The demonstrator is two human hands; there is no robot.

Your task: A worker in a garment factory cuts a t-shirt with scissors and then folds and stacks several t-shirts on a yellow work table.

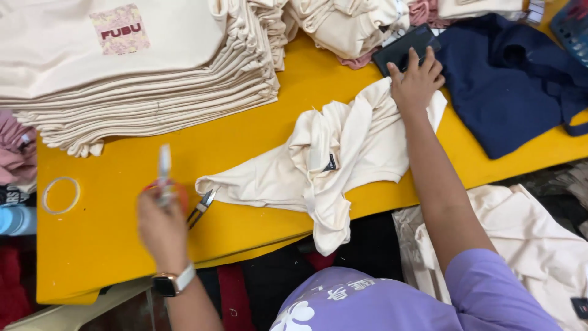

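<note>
The cream garment (331,165) is lying crumpled across the near edge of the yellow table (110,245), w/ one fold hanging over that edge toward the person, prob. so it's staying within arm's reach of both hands.

The right hand (418,79) is reaching to the far edge, palm down, fingers a bit spread & flat; it's pressing on the garment's far corner, w/ fingertips touching the black phone-like slab (407,46) just beyond. Not gripping anything that I can see, more pinning the cloth down.

The left hand (162,224) is raised over the table's near-left part, fingers curled shut around a small blurred tool (164,178), whitish on top w/ a reddish bit; too blurred to tell what kind. Thread snips (202,208) are lying just beside it, touching the garment's left tip.

A tall stack of folded cream shirts (135,79) is sitting at the far-left corner, a clear ring (60,195) by the left edge, and a navy garment (508,79) at the right edge.
</note>
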